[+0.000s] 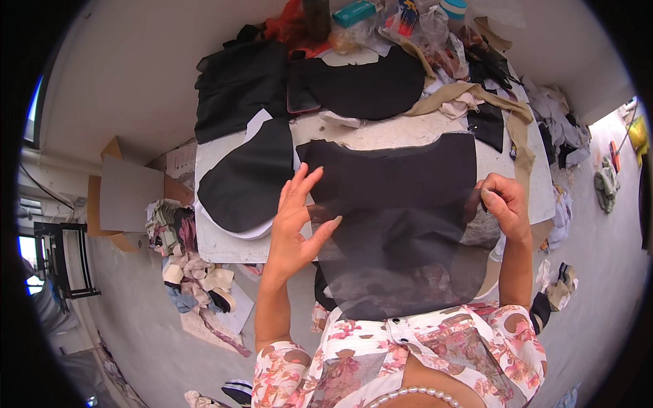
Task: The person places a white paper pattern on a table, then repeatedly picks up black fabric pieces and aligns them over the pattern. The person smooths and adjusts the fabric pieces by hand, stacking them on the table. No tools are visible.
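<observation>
My right hand (505, 206) pinches the right edge of a sheer black fabric piece (403, 270) between thumb and fingertips. The sheer piece reaches from the table towards my chest, and floor and cloth show faintly through it. Its far part overlaps an opaque black fabric panel (398, 173) with a curved neckline-like cutout at the far side. At the left edge of the sheer fabric is my left hand (296, 229), fingers and thumb spread, gripping nothing. Whether its thumb touches the cloth is hard to tell.
Left on the white table (224, 250) lies a black panel (245, 183) over white paper. Further back are stacked black cloth (242, 86), a phone (302, 96) and another curved black panel (365, 92). Tan strips (449, 99), plastic bags and a teal box (354, 13) crowd the far side.
</observation>
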The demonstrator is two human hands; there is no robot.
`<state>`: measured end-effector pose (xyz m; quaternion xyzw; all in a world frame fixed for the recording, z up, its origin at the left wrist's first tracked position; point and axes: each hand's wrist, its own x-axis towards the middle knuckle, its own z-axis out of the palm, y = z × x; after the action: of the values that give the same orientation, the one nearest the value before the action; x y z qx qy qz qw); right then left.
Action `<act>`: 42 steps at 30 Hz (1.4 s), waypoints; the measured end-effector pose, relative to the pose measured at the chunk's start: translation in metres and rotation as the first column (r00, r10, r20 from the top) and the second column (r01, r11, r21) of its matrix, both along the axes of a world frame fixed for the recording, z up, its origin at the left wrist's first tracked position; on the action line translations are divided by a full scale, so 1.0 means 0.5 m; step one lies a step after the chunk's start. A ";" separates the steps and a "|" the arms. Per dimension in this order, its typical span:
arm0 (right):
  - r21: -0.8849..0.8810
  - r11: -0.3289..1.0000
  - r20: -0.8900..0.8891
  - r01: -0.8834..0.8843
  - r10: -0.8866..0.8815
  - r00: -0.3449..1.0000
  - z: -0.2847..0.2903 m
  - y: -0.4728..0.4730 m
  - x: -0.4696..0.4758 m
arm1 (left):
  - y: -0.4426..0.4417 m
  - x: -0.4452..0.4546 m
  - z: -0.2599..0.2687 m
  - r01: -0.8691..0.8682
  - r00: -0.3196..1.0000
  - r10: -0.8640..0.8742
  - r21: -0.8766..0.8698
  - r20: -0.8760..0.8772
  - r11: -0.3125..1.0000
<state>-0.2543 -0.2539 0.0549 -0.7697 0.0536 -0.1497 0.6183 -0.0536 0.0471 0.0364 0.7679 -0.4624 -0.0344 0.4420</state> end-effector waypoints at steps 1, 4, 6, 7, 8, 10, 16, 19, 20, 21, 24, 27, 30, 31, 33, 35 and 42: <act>-0.022 1.000 -0.018 -0.014 0.014 1.000 -0.001 -0.001 -0.002 | 0.001 -0.001 0.001 -0.010 0.998 0.011 -0.012 0.056 1.000; -0.064 0.997 -0.054 -0.034 0.030 0.998 0.002 -0.005 -0.009 | 0.008 -0.003 -0.012 -0.065 0.995 0.058 -0.091 -0.081 0.994; -0.060 0.998 -0.054 -0.006 0.003 0.999 0.007 -0.006 -0.015 | 0.010 -0.009 -0.023 -0.146 0.966 0.102 -0.178 -0.237 0.973; 0.032 0.999 -0.029 0.017 -0.016 0.999 0.007 -0.006 -0.018 | 0.011 -0.013 -0.022 -0.187 0.961 0.133 -0.215 -0.243 0.958; 0.125 0.991 -0.004 0.039 -0.038 0.999 0.007 -0.006 -0.020 | 0.021 -0.025 -0.017 -0.262 0.871 0.128 -0.228 -0.474 0.938; 0.244 0.968 0.079 0.059 -0.081 0.994 0.003 -0.018 -0.027 | 0.015 -0.034 -0.009 -0.322 0.723 -0.023 -0.366 -0.691 0.873; 0.220 0.954 -0.008 0.203 -0.207 0.978 -0.019 -0.055 0.008 | -0.012 0.007 -0.024 -0.359 0.553 -0.047 -0.289 -0.832 0.887; 0.092 0.956 -0.087 0.280 -0.272 0.958 -0.044 -0.059 0.032 | -0.030 0.037 -0.043 -0.360 0.585 0.096 -0.152 -0.805 0.920; 0.033 0.952 -0.109 0.305 -0.300 0.948 -0.050 -0.060 0.038 | -0.037 0.040 -0.041 -0.368 0.589 0.121 -0.131 -0.799 0.921; -0.025 0.945 -0.131 0.326 -0.326 0.936 -0.060 -0.060 0.045 | -0.045 0.046 -0.055 -0.388 0.635 0.149 -0.147 -0.758 0.910; -0.070 0.925 -0.142 0.374 -0.381 0.914 -0.070 -0.058 0.059 | -0.059 0.057 -0.087 -0.426 0.725 0.248 -0.135 -0.642 0.895; -0.133 0.902 -0.181 0.411 -0.430 0.885 -0.071 -0.064 0.074 | -0.063 0.059 -0.079 -0.457 0.757 0.364 -0.042 -0.542 0.889; -0.224 0.877 -0.130 0.425 -0.459 0.879 -0.079 -0.075 0.088 | -0.065 0.070 -0.090 -0.492 0.788 0.426 -0.038 -0.444 0.870; -0.253 0.868 -0.101 0.427 -0.463 0.881 -0.087 -0.081 0.092 | -0.066 0.073 -0.093 -0.491 0.791 0.431 -0.032 -0.435 0.870; -0.366 0.814 -0.072 0.450 -0.507 0.859 -0.098 -0.091 0.098 | -0.066 0.078 -0.100 -0.493 0.795 0.442 -0.018 -0.416 0.870; -0.451 0.769 -0.052 0.452 -0.529 0.847 -0.102 -0.095 0.104 | -0.072 0.077 -0.100 -0.486 0.798 0.429 -0.033 -0.423 0.873; -0.578 0.675 -0.020 0.458 -0.573 0.819 -0.109 -0.094 0.107 | -0.070 0.078 -0.098 -0.468 0.792 0.398 -0.043 -0.462 0.883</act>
<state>-0.2007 -0.3011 0.0003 -0.8771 0.2860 -0.2495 0.2942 -0.0145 0.0119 -0.0127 0.7884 -0.1629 -0.0687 0.5892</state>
